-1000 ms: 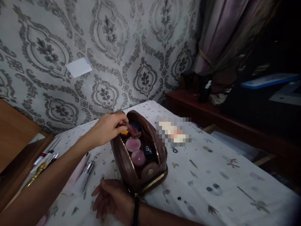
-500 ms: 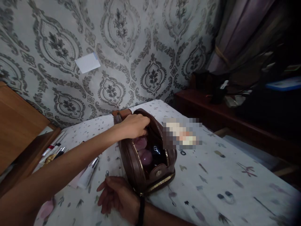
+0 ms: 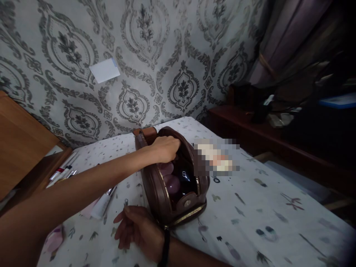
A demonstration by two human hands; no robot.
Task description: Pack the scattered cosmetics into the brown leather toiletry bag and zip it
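A brown leather bag [image 3: 152,193] with gold zips stands open on the white printed cloth [image 3: 236,230]. My left hand [image 3: 168,149] reaches into its far end with fingers curled down; the fingertips, and anything in them, are hidden inside. Below that hand, pinkish-purple rounded items [image 3: 172,184] lie in the bag next to a glossy black case [image 3: 187,178] bearing a small light logo. My right hand [image 3: 139,230], a black band at its wrist, rests palm up on the cloth by the bag's near left corner. Its fingers are loosely bent and apart, holding nothing.
Cosmetic tubes [image 3: 102,205] and slim sticks [image 3: 59,172] lie to the left, partly behind my left forearm. A pink item [image 3: 55,237] is at lower left. A blurred-out object [image 3: 215,157] sits right of the bag. Patterned wall [image 3: 133,100] behind; dark red furniture [image 3: 236,124] at right.
My left hand has shifted slightly right within the bag's opening, its fingers still curled. The view has tilted a little. My right hand and the bag look the same.
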